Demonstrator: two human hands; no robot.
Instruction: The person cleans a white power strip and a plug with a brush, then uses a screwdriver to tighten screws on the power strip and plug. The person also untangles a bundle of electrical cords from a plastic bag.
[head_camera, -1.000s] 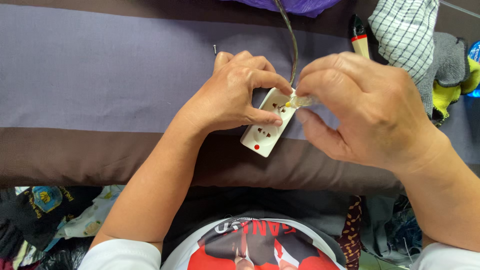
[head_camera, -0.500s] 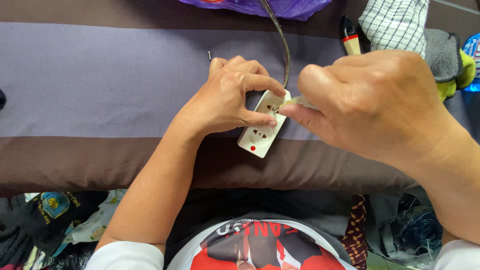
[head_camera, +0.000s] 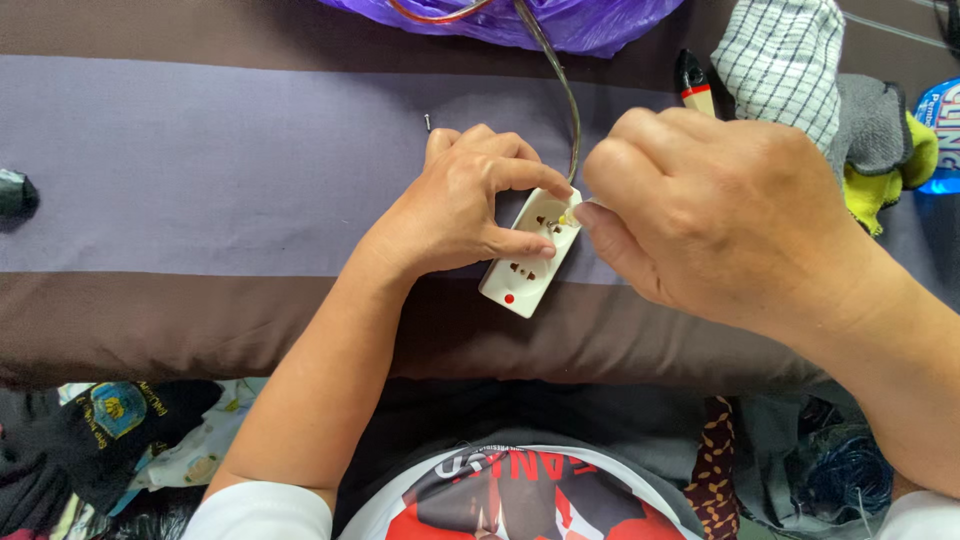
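Pinching white socket strip, both hands

1. The bench wears a cloth cover in broad bands — brown, purple-grey, brown.
2. A white socket strip lies near its middle, a small screw just beyond.
3. At the far edge — a purple plastic bag, a checked cloth and a grey-and-yellow glove.
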